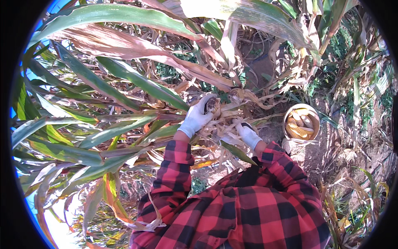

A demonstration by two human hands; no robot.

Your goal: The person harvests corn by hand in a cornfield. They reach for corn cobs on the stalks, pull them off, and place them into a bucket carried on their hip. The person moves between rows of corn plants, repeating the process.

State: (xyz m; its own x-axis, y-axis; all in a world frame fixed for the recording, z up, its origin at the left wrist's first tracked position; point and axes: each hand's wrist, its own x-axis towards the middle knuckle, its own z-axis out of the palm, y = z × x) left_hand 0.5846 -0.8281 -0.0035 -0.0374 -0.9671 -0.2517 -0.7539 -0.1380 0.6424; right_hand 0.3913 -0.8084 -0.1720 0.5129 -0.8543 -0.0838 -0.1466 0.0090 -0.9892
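Note:
My left hand (197, 117), in a white glove, is closed around an ear of corn (213, 107) whose end looks dark and brownish. Dry, pale husks (214, 126) hang loose below and beside that ear. To the right, my right hand (247, 132), also gloved in white, is at the dry husks, with a dark strap or tool across its fingers; its fingertips are partly hidden, so its grip is unclear. Another dry husk clump (238, 96) lies just above, between the two hands.
A round bucket (316, 124) holding several husked yellow corn ears (299, 129) stands on the ground at the right. Corn stalks with long leaves (146, 82) crowd the left and top. Dry leaves and low green weeds (339, 42) cover much of the soil.

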